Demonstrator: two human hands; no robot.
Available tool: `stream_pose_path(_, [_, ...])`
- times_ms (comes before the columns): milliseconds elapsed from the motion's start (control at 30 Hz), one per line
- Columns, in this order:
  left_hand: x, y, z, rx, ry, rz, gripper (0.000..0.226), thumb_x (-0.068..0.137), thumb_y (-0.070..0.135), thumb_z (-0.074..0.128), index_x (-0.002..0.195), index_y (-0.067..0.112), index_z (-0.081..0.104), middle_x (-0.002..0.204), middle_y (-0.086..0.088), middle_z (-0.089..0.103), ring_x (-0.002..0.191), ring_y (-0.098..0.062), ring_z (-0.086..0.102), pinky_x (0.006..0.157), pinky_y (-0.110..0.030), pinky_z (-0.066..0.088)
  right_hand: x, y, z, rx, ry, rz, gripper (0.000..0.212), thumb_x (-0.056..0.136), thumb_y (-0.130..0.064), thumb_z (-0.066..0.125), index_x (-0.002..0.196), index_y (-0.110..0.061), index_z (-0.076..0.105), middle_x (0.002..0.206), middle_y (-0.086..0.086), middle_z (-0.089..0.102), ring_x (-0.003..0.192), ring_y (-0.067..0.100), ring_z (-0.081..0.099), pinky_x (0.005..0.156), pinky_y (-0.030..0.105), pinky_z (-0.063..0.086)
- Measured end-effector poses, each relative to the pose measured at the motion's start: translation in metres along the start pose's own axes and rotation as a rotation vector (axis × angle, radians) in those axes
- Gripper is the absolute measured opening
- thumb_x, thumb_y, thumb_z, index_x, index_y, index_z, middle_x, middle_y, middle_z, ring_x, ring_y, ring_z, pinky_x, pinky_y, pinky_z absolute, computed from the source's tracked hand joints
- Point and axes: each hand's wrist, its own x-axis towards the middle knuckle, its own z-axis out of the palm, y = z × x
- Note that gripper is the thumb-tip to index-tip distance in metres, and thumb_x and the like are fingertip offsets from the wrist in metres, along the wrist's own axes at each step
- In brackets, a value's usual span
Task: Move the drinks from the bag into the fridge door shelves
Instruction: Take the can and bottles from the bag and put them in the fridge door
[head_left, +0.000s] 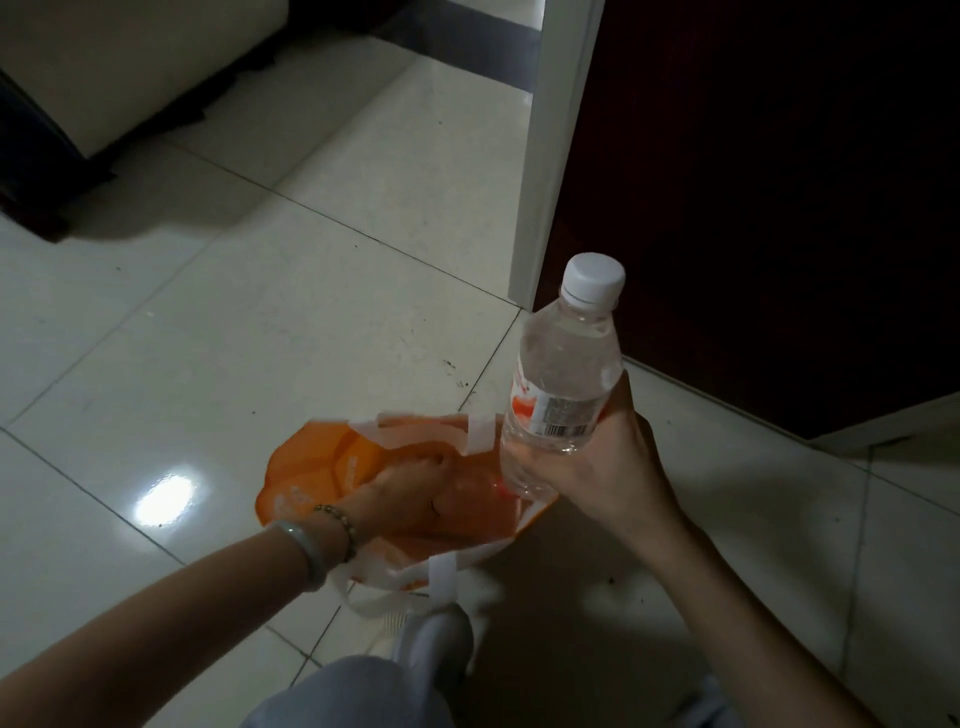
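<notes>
Above the orange bag (311, 467), right fingers (524, 470) grip a water bottle (563, 374); left hand (410, 488) inside, grasp hidden.

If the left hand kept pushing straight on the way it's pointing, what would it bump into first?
The left hand is already inside the orange bag, fingers pointing deeper in. It would probably first meet whatever lies in the bag, or the bag's far wall; the contents there are too blurred to name.

- The bag (311, 467) is orange with white handles (480, 434).
- The bottle (561, 374) is clear, with a white cap (595, 275) and an orange-and-white label (550, 410).
- The floor (260, 312) has glossy pale tiles with thin dark joints.
- The panel (779, 182) at far right is dark brown, edged by a white frame (556, 156).
- The bangle (306, 551) is pale green.
</notes>
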Motion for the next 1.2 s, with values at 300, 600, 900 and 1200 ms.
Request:
stream_pose_path(300, [-0.055,0.004,-0.101,-0.264,0.069,0.075,0.087,0.071,0.04,0.076,0.14,0.025,0.025,0.139,-0.001,0.044,0.122,-0.017,0.048,0.099,-0.034,0.045,0.005,-0.007,0.0,0.014,0.014,-0.026,0.089,0.058,-0.036,0.086,0.13,-0.018,0.036,0.114,-0.005,0.062,0.1,0.006,0.062,0.076,0.016,0.051])
stream_pose_path(600, [-0.103,0.055,-0.262,-0.742,0.24,0.09,0.068,0.067,0.046,0.074,0.125,0.027,0.043,0.121,0.004,0.058,0.111,-0.011,0.058,0.087,-0.032,0.055,-0.012,-0.083,-0.056,0.185,-0.047,0.072,0.095,0.051,-0.048,0.086,0.13,-0.025,0.04,0.111,-0.011,0.064,0.103,0.003,0.063,0.083,0.032,0.057])
stream_pose_path(900, [-0.191,0.206,-0.498,-0.733,0.099,0.165,0.075,0.065,0.05,0.074,0.129,0.028,0.041,0.124,0.006,0.057,0.112,-0.011,0.058,0.088,-0.035,0.055,-0.097,-0.296,-0.246,0.241,0.103,0.164,0.089,0.057,-0.03,0.088,0.126,-0.038,0.032,0.11,-0.015,0.061,0.101,-0.001,0.061,0.081,0.023,0.054])
stream_pose_path(1200, [-0.277,0.382,-0.656,-0.717,-0.019,0.408,0.069,0.069,0.031,0.082,0.126,0.023,0.044,0.117,0.008,0.061,0.107,-0.008,0.06,0.089,-0.029,0.051,-0.256,-0.448,-0.425,0.309,0.39,0.27,0.088,0.056,-0.029,0.088,0.128,-0.035,0.038,0.107,-0.007,0.066,0.098,0.008,0.065,0.084,0.037,0.056])
